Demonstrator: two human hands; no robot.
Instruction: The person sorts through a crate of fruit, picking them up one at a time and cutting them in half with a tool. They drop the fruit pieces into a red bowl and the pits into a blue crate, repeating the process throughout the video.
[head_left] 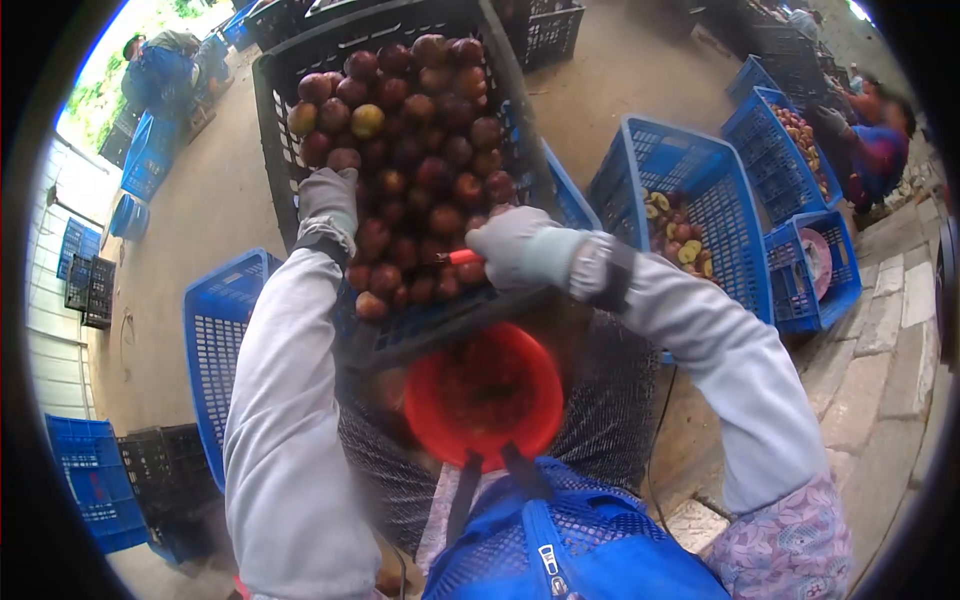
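Note:
A black crate [268, 130] of dark red plums [405, 150] stands tilted in front of me. My left hand [330, 198], in a grey glove, is at the crate's left side, its fingers closed about a plum [343, 160]. Over the right part of the plums is my right hand [515, 245], also gloved and closed around the red handle of a small tool [462, 257], which looks like a knife. Its tip points left and is hard to make out. Below the crate, a red bucket [410, 400] sits between my legs, its contents blurred.
To the right, a blue crate [690, 140] holds cut plums [685, 240]. Another blue crate [215, 350] stands at my left. Farther right are a smaller blue crate [845, 285] and a person [880, 150] beside a fruit crate. Another person [165, 75] is at the far left.

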